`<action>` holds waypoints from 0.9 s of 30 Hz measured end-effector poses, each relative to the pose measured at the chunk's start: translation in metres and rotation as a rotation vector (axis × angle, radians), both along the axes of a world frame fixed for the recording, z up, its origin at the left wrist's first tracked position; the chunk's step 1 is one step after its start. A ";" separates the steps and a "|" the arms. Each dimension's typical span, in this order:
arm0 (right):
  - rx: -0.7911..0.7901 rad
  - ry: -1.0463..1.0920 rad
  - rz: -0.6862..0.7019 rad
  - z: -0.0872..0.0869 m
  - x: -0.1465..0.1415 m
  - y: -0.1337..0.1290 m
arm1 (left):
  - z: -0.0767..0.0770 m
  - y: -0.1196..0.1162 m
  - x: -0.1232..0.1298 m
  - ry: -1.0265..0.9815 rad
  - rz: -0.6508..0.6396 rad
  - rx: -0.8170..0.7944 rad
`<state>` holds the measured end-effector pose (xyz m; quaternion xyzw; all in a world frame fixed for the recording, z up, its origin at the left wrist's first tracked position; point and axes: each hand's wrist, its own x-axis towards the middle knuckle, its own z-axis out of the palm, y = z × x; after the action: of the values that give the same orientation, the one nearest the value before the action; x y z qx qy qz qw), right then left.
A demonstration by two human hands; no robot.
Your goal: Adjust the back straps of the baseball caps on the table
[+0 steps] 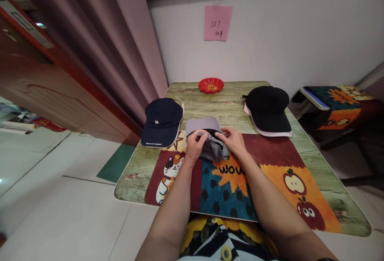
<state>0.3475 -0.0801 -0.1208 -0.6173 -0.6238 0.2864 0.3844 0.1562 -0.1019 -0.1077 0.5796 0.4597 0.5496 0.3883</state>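
A grey cap [214, 149] lies at the middle of the table, its brim pointing to the back and its strap side towards me. My left hand [196, 144] pinches the left end of the strap between thumb and fingers. On the other side, my right hand [232, 140] has its fingers closed on the right part of the strap and cap edge. A navy cap [162, 121] with a small white logo sits to the left, with a pale cap partly visible beneath it. To the right a black cap [267, 107] rests on a light pink one [264, 131].
A red scalloped dish [211, 85] stands at the back of the wood-patterned table [132, 179]. A colourful mat [276, 149] lies under the grey cap. A pink note [217, 23] is on the wall. A door [69, 93] and curtain stand left, another covered table [345, 101] right.
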 end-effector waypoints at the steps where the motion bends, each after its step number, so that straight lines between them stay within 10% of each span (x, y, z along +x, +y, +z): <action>1: -0.021 -0.043 0.040 -0.002 -0.001 0.001 | 0.001 0.000 0.000 0.001 0.009 0.005; 11: 0.056 0.279 -0.274 -0.023 0.002 0.013 | 0.006 -0.005 -0.003 0.051 0.172 0.134; 15: 0.366 0.118 -0.368 -0.011 0.003 0.009 | 0.007 -0.005 -0.001 0.059 0.191 0.120; 20: 0.703 -0.094 -0.047 0.017 -0.009 -0.011 | 0.004 -0.004 0.003 0.039 0.148 0.069; 27: 0.583 -0.110 0.259 0.019 -0.025 -0.019 | -0.002 -0.001 0.004 -0.041 0.077 0.017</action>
<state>0.3226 -0.0991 -0.1019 -0.4111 -0.7728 0.1087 0.4711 0.1601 -0.1032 -0.1098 0.5534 0.4690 0.5796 0.3713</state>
